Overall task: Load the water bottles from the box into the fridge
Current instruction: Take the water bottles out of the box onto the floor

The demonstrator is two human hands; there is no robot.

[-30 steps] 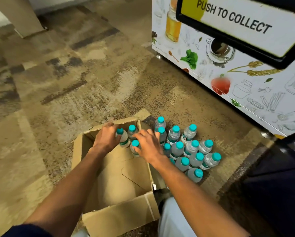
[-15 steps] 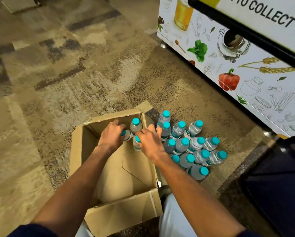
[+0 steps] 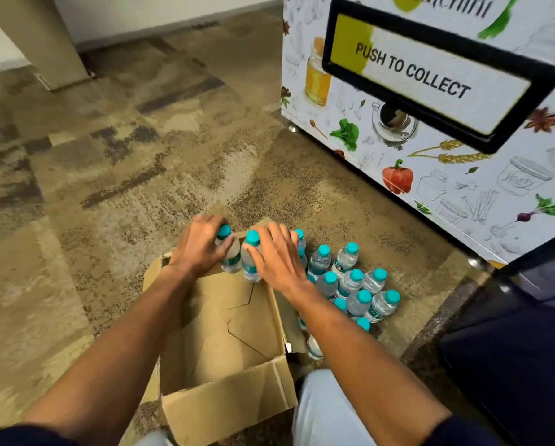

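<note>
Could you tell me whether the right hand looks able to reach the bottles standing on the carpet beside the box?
Probably yes: the right hand is right beside those bottles, nothing between, but it already grips a bottle.

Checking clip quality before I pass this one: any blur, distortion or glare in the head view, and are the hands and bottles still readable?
Head view: wide-angle bending along the cabinet edges; slight motion smear on its PUSH TO COLLECT panel and the carpet; soft even light, no harsh glare. The left hand and right hand are sharp enough, each gripping a teal-capped bottle over the box.
</note>
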